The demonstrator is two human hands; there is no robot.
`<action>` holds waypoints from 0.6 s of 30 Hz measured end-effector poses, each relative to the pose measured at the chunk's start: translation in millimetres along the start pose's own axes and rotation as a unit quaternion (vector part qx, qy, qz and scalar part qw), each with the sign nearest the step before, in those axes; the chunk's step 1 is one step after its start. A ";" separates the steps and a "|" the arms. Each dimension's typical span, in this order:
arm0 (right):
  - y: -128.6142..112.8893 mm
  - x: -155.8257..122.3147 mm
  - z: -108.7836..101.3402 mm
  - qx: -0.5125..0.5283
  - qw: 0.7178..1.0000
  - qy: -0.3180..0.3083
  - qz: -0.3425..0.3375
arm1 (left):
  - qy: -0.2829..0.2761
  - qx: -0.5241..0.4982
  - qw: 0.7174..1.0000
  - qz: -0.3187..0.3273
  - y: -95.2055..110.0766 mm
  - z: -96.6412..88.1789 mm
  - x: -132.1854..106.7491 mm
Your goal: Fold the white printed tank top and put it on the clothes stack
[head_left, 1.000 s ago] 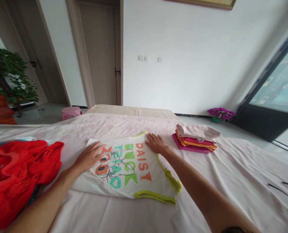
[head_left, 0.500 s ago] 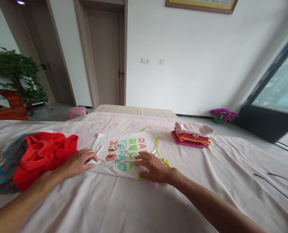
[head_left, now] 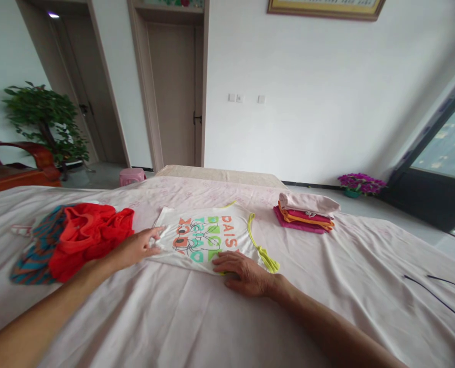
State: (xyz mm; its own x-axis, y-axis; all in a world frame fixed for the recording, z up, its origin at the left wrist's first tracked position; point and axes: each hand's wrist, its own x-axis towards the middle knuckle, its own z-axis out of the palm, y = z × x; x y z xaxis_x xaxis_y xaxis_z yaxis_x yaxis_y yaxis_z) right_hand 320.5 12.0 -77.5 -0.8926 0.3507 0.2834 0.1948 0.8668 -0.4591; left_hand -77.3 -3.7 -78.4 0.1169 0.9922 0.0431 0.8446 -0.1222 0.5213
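Note:
A white shirt (head_left: 204, 236) with a cartoon print, coloured letters and yellow-green trim lies flat on the pink bedsheet (head_left: 327, 276). My left hand (head_left: 137, 247) rests on its left edge with the fingers stretched out. At the shirt's near edge my right hand (head_left: 242, 272) lies flat, fingers apart, pressing the hem beside the yellow-green trim. Neither hand holds anything.
A heap of red and striped teal clothes (head_left: 74, 237) lies to the left of the shirt. A folded stack of pink and orange clothes (head_left: 307, 211) sits at the back right. Black cords (head_left: 437, 291) trail at the right. Beyond the bed are doors, a plant and a pink stool (head_left: 131, 176).
My right hand came from the shirt's far edge back to its near hem. My left hand slid to the shirt's left edge. The view drew back and rose.

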 end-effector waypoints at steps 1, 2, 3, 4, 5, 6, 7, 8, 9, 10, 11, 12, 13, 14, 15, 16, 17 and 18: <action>-0.8 -0.6 0.1 0.001 1.000 -0.001 0.004 | -0.020 0.010 1.000 -0.001 2.1 2.4 2.8; -1.3 -1.6 0.2 0.001 1.000 -0.001 0.008 | -0.036 0.023 0.999 0.002 4.1 3.6 3.4; -1.5 -2.9 0.4 0.002 1.000 -0.001 0.013 | -0.048 0.037 0.998 0.010 5.8 3.3 1.8; -1.5 -4.5 0.6 0.002 1.000 0.000 0.018 | -0.054 0.048 0.997 0.019 7.2 1.6 -2.1; -1.2 -6.1 0.8 0.001 1.000 0.002 0.023 | -0.056 0.058 0.996 0.025 8.2 -1.4 -7.8; -0.7 -7.7 0.9 0.001 1.000 0.003 0.027 | -0.057 0.066 0.996 0.029 8.9 -5.0 -14.9; -0.3 -9.0 1.0 0.002 1.000 0.003 0.030 | -0.060 0.076 0.995 0.030 9.2 -8.9 -22.8; 0.1 -10.0 0.9 0.003 0.999 0.002 0.032 | -0.067 0.088 0.993 0.031 9.4 -12.5 -31.0; 0.5 -10.6 0.7 0.006 0.999 0.001 0.033 | -0.075 0.101 0.992 0.032 9.6 -15.4 -39.0; 0.7 -11.0 0.4 0.008 0.999 0.000 0.033 | -0.085 0.113 0.989 0.034 10.2 -17.4 -46.4; 0.8 -11.2 0.1 0.011 0.999 -0.001 0.032 | -0.093 0.123 0.987 0.034 11.4 -18.5 -52.9; 0.9 -11.2 -0.1 0.013 0.999 -0.001 0.031 | -0.102 0.132 0.986 0.030 13.1 -19.0 -58.2; 0.9 -11.1 -0.3 0.015 0.999 -0.001 0.029 | -0.113 0.142 0.983 0.021 15.5 -19.4 -62.2; 1.0 -11.1 -0.3 0.016 1.000 0.000 0.027 | -0.128 0.153 0.980 0.009 18.3 -19.9 -64.8; 1.2 -11.1 -0.2 0.017 1.000 0.002 0.025 | -0.146 0.163 0.976 -0.004 21.4 -20.9 -65.7; 1.3 -11.3 0.2 0.017 1.000 0.004 0.022 | -0.163 0.170 0.972 -0.018 24.7 -22.3 -64.8; 1.5 -11.4 0.7 0.017 1.000 0.007 0.021 | -0.173 0.174 0.969 -0.032 27.9 -23.9 -62.0; 1.6 -11.6 1.4 0.016 1.000 0.010 0.019 | -0.169 0.175 0.969 -0.041 31.1 -25.3 -57.2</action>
State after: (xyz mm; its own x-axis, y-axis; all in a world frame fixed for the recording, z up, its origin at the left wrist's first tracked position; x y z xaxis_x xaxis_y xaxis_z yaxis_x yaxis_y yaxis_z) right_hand 330.7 8.8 -82.7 -0.8766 0.3907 0.2808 0.2159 0.8410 -0.4962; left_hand -71.0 -63.6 -43.1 0.1561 0.9412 -0.2995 0.9768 -0.1021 0.1882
